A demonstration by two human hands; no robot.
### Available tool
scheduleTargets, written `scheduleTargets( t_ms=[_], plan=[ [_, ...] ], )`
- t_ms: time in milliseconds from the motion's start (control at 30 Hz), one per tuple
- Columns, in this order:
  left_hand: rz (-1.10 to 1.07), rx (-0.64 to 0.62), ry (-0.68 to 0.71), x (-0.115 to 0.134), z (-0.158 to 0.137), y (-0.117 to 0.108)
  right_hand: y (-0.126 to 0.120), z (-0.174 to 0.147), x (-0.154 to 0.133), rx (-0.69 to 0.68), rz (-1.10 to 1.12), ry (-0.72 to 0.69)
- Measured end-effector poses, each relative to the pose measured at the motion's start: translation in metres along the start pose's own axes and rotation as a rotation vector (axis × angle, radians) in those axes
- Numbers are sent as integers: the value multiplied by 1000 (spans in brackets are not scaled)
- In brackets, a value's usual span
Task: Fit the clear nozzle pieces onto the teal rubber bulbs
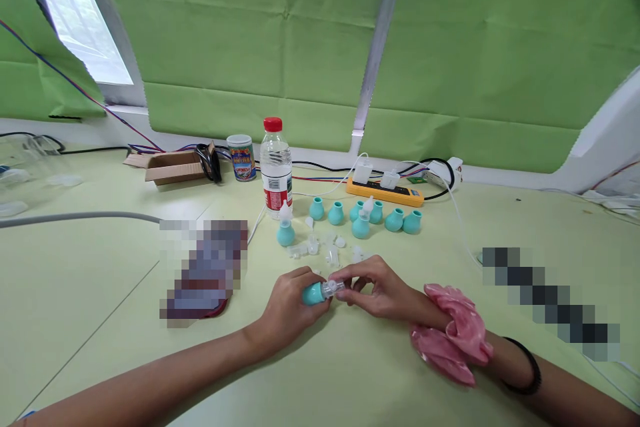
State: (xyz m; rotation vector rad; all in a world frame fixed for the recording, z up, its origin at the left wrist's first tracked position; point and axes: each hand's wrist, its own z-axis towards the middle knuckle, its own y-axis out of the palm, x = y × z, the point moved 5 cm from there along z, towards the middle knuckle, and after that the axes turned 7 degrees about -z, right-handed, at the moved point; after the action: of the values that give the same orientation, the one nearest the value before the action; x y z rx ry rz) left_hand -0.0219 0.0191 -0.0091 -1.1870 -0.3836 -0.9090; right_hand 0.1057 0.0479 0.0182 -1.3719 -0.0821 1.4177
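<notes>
My left hand (295, 303) is wrapped round a teal squeeze bulb (313, 294), which lies on its side and points right. A clear plastic nozzle piece (331, 288) sticks out of the bulb's mouth. The fingertips of my right hand (373, 287) pinch the far end of that nozzle piece. Just beyond my hands lie several loose clear plastic parts (332, 253). Behind them stand two teal bulbs fitted with clear tips, one at the left (285, 233) and another (361, 225) further right. Several bare teal bulbs (336, 213) form a row at the back.
A water bottle (276, 173) with a red cap stands behind the bulbs, beside a printed can (241, 159). An open cardboard box (177, 168) is at back left. An orange power strip (385, 192) with plugs and cables lies at the back. Blurred-out objects lie left and right.
</notes>
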Motion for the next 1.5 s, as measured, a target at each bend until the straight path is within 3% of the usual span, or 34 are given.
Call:
scheduleTargets(
  t_ms=[167,400,567,733,800,933,1033,1100,1300,1500],
  plan=[
    [79,2,-13,-2,1,1,13,-4,13,17,286,285],
    [284,-65,9,-1,3,3,30,-8,16,70,484,476],
    [245,-59,42,1,2,3,35,-10,19,56,554,606],
    [45,-3,59,7,2,-3,22,-3,7,-61,514,514],
    [1,5,77,8,3,-4,6,1,6,-25,387,444],
    [14,18,58,5,4,-5,-37,7,14,196,-216,221],
    [20,0,60,4,3,-4,-47,7,27,76,-720,132],
    [22,-16,52,3,2,-3,-46,6,38,-40,-850,140],
    [4,-23,60,5,2,-2,-35,5,48,-149,-843,115],
    [-36,16,43,3,2,-3,-36,11,36,-57,-634,8]
  ],
)
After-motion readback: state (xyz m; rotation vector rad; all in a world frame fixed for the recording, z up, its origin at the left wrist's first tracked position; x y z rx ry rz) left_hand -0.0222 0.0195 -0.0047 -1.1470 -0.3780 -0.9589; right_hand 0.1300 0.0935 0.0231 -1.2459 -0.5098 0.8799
